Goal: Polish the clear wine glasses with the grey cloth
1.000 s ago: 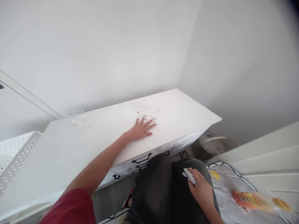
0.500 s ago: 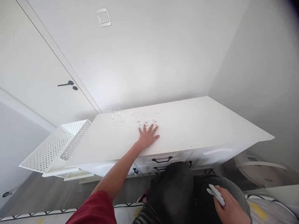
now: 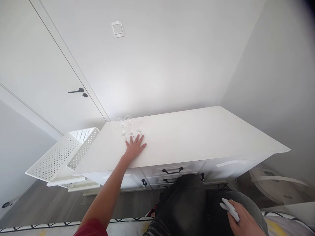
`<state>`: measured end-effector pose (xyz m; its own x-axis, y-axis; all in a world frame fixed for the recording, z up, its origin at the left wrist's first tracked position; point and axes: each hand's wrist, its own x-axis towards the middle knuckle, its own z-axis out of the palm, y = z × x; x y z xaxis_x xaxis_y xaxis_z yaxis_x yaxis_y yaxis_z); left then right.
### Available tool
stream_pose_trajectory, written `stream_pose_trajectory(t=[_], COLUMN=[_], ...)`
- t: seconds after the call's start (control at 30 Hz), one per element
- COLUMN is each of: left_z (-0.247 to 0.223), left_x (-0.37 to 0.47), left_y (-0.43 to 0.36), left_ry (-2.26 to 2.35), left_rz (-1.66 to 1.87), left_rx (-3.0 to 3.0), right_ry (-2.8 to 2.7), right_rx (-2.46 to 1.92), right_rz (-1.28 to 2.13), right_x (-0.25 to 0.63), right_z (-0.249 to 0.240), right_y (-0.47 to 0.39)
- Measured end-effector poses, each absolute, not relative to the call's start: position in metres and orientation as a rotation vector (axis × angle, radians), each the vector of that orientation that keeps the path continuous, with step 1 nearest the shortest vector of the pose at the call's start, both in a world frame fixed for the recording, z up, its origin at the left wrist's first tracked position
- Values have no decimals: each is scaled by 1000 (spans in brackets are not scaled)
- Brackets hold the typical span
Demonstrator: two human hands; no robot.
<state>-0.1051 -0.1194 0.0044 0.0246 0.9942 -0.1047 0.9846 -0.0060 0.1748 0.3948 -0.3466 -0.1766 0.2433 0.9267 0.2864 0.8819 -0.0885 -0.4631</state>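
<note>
My left hand [image 3: 134, 149] lies low over the white cabinet top with its fingers spread. Its fingertips reach the feet of three clear stemmed glasses [image 3: 139, 126], which stand upright in a row; whether the fingers touch each one cannot be made out. Right behind this row are two more clear stemmed glasses [image 3: 127, 119], overlapping it in view. Near my right thigh, my right hand [image 3: 243, 218] is closed around a small white object [image 3: 230, 209] with two rounded ends, partly hidden by the fingers; its kind is unclear.
The white cabinet [image 3: 187, 137] has black drawer handles [image 3: 173, 170] and stands against the wall. A white perforated rack [image 3: 59, 157] adjoins its left end. A door with a black lever [image 3: 76, 90] is behind, and a pale round-topped item [image 3: 273, 183] sits at the lower right.
My left hand has slid leftward, and the row of three glasses has moved left with it, up close to the other two. My right hand still holds the white object.
</note>
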Motion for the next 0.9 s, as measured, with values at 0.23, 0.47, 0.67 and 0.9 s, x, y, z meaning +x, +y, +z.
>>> stream_pose_trajectory(t=[0.23, 0.47, 0.67, 0.9], left_z=[1, 1, -4, -10], left_x=[-166, -200, -206, -202], left_y=[-128, -132, -132, -141], left_ry=[2232, 2286, 2276, 2278], left_rz=[60, 47, 134, 329], left_rx=[1997, 1987, 1993, 2064], right_ry=[-1648, -1646, -1669, -1700], right_rx=[-2014, -2015, -2020, -2016], right_rz=[121, 159, 128, 76], right_x=[395, 394, 393, 389], right_z=[-179, -178, -177, -179], right_y=[-348, -347, -347, -349])
